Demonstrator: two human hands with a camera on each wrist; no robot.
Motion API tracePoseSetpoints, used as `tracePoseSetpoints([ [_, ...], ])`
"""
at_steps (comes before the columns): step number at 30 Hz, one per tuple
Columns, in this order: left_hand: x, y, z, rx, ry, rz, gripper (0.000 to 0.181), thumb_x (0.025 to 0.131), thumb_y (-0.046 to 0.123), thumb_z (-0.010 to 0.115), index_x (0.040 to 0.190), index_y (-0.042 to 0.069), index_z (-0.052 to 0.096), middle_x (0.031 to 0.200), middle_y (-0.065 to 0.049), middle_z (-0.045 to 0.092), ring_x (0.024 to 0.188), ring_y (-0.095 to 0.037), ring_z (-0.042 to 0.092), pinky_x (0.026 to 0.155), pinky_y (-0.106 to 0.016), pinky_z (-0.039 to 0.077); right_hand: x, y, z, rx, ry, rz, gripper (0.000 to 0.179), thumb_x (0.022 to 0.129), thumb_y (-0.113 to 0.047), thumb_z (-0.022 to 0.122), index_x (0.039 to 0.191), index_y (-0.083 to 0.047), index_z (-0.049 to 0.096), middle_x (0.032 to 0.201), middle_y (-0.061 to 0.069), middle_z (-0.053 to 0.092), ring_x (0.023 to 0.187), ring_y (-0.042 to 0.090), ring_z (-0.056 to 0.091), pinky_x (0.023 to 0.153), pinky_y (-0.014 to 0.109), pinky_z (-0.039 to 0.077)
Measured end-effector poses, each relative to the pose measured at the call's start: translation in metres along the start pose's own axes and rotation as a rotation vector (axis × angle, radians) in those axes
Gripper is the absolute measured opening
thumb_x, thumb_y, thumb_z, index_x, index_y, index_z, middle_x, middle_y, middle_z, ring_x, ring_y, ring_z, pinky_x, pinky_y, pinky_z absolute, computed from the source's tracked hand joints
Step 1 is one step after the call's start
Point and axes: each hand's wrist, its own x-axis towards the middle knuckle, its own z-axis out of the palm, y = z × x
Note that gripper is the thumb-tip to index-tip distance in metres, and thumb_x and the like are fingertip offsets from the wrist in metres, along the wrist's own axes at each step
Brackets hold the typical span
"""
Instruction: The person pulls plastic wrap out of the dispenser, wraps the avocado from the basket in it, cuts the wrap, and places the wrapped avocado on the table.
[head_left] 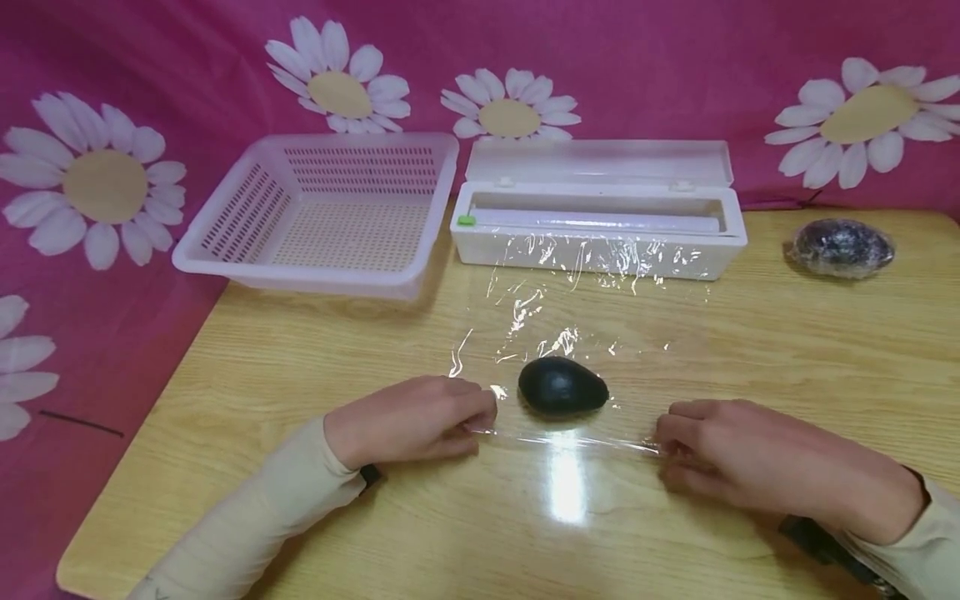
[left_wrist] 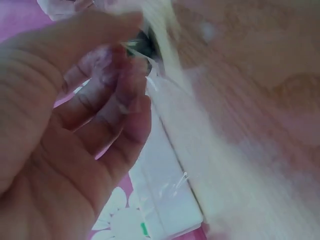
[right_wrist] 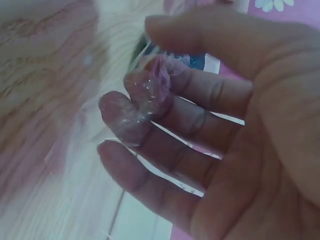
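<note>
A clear sheet of cling film [head_left: 517, 312] stretches from the open white dispenser box [head_left: 585, 254] to both hands. The left hand [head_left: 416, 417] pinches its near left corner, and the right hand [head_left: 742, 450] pinches the near right corner. Bunched film covers the fingertips of the right hand [right_wrist: 180, 115] in the right wrist view. Between the hands lies a dark green avocado [head_left: 562, 387], pointed end to the right; neither hand touches it. Whether the avocado is on or under the film is hard to tell. In the left wrist view, thumb and fingers meet at the film.
A pale pink plastic basket [head_left: 322, 279] stands at the back left, beside the dispenser. At the back right sits a dark film-wrapped item [head_left: 843, 247]. A green slider [head_left: 467, 221] is at the box's left end. Pink flowered cloth [head_left: 637, 67] hangs behind the wooden table [head_left: 300, 350].
</note>
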Motion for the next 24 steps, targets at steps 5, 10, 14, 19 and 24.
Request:
tracePoseSetpoints([
  [5, -0.002, -0.001, -0.005, 0.048, 0.049, 0.006, 0.018, 0.093, 0.006, 0.070, 0.110, 0.011, 0.064, 0.100, 0.002, 0.069, 0.089, -0.007, 0.064, 0.083, -0.023, 0.058, -0.001, 0.003, -0.003, -0.001, 0.006, 0.018, 0.021, 0.088, -0.013, 0.080, 0.102, -0.025, 0.069, 0.094, -0.019, 0.062, 0.079, -0.009, 0.054, 0.066, 0.023, 0.056],
  [10, -0.002, -0.004, -0.013, 0.107, 0.101, 0.049, 0.011, 0.096, 0.010, 0.069, 0.107, 0.011, 0.068, 0.100, 0.002, 0.069, 0.090, -0.008, 0.065, 0.085, -0.023, 0.058, -0.002, 0.007, -0.008, -0.050, 0.073, 0.027, 0.022, 0.087, -0.010, 0.079, 0.103, -0.024, 0.072, 0.099, -0.017, 0.068, 0.085, -0.005, 0.063, 0.072, 0.029, 0.062],
  [14, 0.001, -0.007, -0.019, 0.091, 0.147, 0.063, 0.006, 0.098, 0.010, 0.065, 0.102, 0.011, 0.069, 0.096, 0.003, 0.068, 0.087, -0.007, 0.064, 0.082, -0.022, 0.057, -0.001, 0.011, -0.012, -0.064, 0.106, 0.036, 0.021, 0.087, -0.011, 0.080, 0.100, -0.024, 0.072, 0.096, -0.019, 0.066, 0.082, -0.007, 0.060, 0.070, 0.027, 0.060],
  [19, 0.008, -0.011, -0.027, 0.002, 0.182, 0.022, 0.006, 0.099, 0.008, 0.062, 0.097, 0.011, 0.067, 0.091, 0.003, 0.064, 0.081, -0.011, 0.060, 0.075, -0.020, 0.053, 0.003, 0.016, -0.019, -0.092, 0.182, 0.032, 0.024, 0.083, -0.007, 0.083, 0.096, -0.024, 0.072, 0.091, -0.019, 0.065, 0.079, -0.010, 0.056, 0.064, 0.021, 0.056],
  [24, 0.020, -0.021, -0.029, -0.050, 0.187, -0.054, 0.019, 0.099, 0.008, 0.059, 0.115, 0.010, 0.069, 0.089, 0.005, 0.065, 0.079, -0.009, 0.059, 0.075, -0.022, 0.054, 0.011, 0.025, -0.024, -0.103, 0.205, 0.064, 0.020, 0.085, -0.007, 0.081, 0.097, -0.021, 0.074, 0.091, -0.017, 0.068, 0.080, -0.008, 0.058, 0.065, 0.024, 0.056],
])
